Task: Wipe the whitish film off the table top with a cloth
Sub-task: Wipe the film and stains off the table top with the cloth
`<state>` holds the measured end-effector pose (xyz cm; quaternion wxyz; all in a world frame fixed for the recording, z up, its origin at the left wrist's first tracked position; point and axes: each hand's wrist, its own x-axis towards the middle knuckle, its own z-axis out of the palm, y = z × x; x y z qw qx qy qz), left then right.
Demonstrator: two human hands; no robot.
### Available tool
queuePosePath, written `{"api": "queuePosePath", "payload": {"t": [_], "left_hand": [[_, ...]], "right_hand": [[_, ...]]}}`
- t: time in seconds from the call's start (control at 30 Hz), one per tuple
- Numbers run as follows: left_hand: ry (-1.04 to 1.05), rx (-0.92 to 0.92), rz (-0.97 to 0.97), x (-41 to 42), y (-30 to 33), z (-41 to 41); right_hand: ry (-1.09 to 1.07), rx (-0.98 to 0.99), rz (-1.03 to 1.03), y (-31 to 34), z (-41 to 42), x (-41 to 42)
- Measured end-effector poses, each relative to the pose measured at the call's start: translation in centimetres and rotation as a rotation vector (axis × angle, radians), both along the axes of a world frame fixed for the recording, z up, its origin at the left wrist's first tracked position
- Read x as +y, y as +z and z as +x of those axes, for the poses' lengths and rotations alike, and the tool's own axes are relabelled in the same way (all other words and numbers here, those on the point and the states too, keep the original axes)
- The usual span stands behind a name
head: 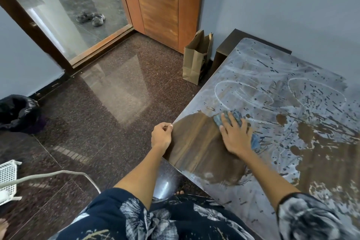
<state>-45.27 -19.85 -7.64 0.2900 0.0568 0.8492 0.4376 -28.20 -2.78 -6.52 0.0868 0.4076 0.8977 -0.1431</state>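
The crumpled blue-grey cloth point(231, 119) lies on the dark wood-grain table top point(198, 148), at the boundary between a cleaned brown patch near the left corner and the whitish film point(276, 76) that covers most of the surface beyond it. The right hand point(234, 138) presses flat on the cloth, fingers spread and fairly straight, with the cloth bunched ahead of the fingertips and a little showing at the hand's right side. The left hand point(161, 136) grips the table's near-left edge, fingers curled round it, apparently to steady the body or the table.

Judging by the layout, the wiping is under way but early: only the corner patch and some streaky areas to the right show bare wood, while swirls and dark specks mark the film farther off. The next move likely calls for firm downward pressure and a sweep outward into the filmed area, overlapping the clean patch so no stripe is left.

Beyond the table stand a brown paper bag point(196, 60) on the speckled dark stone floor point(97, 103), a wooden door point(159, 2) and a black bin liner point(19, 113) at far left
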Motion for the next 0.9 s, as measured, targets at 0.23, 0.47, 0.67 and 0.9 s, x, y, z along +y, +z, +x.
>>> {"api": "queuePosePath", "payload": {"t": [0.23,0.47,0.67,0.9], "left_hand": [[0.078,-0.104,0.051,0.3,-0.5,-0.9],[0.058,-0.094,0.056,0.4,-0.4,-0.8],[0.051,-0.076,0.051,0.4,-0.6,-0.9],[0.069,-0.088,0.046,0.3,-0.7,-0.8]], "right_hand": [[0.75,0.184,-0.056,-0.4,1.0,-10.7],[0.751,0.234,0.038,-1.2,7.5,-4.4],[0.141,0.278,0.053,-0.6,1.4,-4.7],[0.597,0.284,-0.025,-0.8,-0.5,-11.7]]}}
